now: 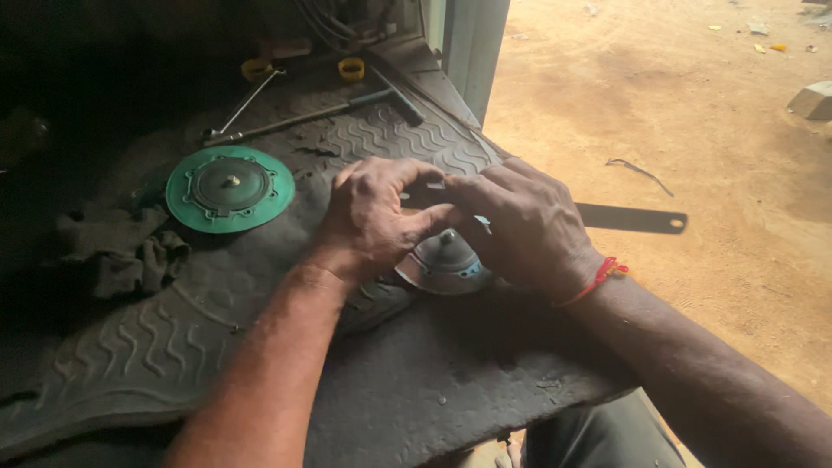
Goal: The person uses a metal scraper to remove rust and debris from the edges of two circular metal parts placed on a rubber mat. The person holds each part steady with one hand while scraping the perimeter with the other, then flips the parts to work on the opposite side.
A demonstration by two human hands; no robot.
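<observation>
My left hand (pixel 374 217) and my right hand (pixel 522 224) meet over a round grey metal part (pixel 440 267) with a small knob on top, which rests on a worn rubber floor mat (pixel 217 347). Both hands curl around its upper edge, fingertips touching, and they hide most of it. A thin dark flat blade (pixel 633 218) sticks out to the right from under my right hand. A red thread band circles my right wrist. A green round diaphragm disc (pixel 229 188) with a metal centre lies on the mat to the left, apart from my hands.
A long metal rod tool (pixel 312 114) and a thin wrench lie at the back of the mat, near two yellow rings (pixel 351 68). A dark rag (pixel 121 247) lies at left. Sandy ground (pixel 693 130) stretches to the right beyond the door edge.
</observation>
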